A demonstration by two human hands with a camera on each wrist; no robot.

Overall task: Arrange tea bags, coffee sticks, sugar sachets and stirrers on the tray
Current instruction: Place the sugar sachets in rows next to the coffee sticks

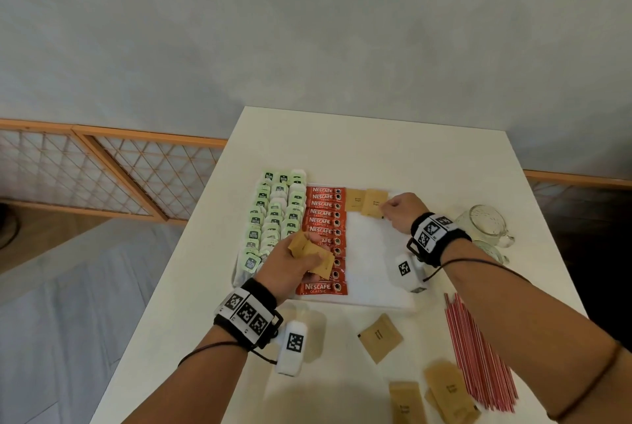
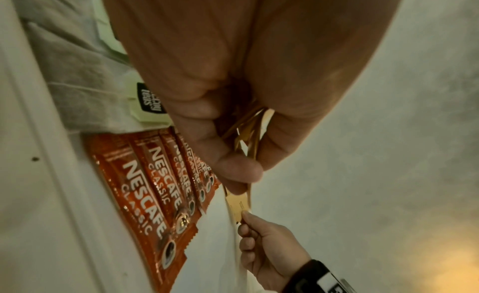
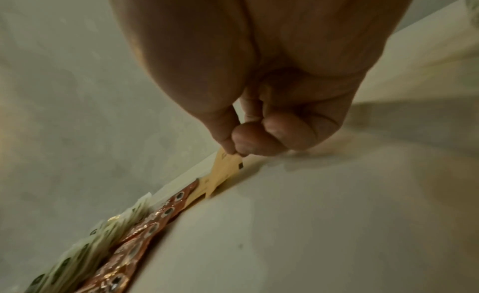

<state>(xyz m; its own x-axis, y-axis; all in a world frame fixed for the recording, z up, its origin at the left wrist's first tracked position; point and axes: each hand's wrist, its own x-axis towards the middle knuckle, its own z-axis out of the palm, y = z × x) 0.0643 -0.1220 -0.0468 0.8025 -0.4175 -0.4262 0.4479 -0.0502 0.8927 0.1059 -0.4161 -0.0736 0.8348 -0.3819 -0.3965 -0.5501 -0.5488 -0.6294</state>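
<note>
Sachets, two on tray; right hand pinches one, left hand grips perhaps three.

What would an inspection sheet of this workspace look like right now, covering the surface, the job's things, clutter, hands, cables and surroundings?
Surface: white table; white tray lies on it.
Job's things: tea bags in rows at the tray's left; coffee sticks in a column beside them; one sugar sachet laid next to the sticks; loose sachets and red stirrers off the tray.
Clutter: glass jug at the table's right edge.
Hands: left hand grips a bunch of sachets; right hand pinches a sachet at the tray's far end.
Cables: thin cords by both wristbands.
Surroundings: grey wall, wooden lattice panels.
</note>
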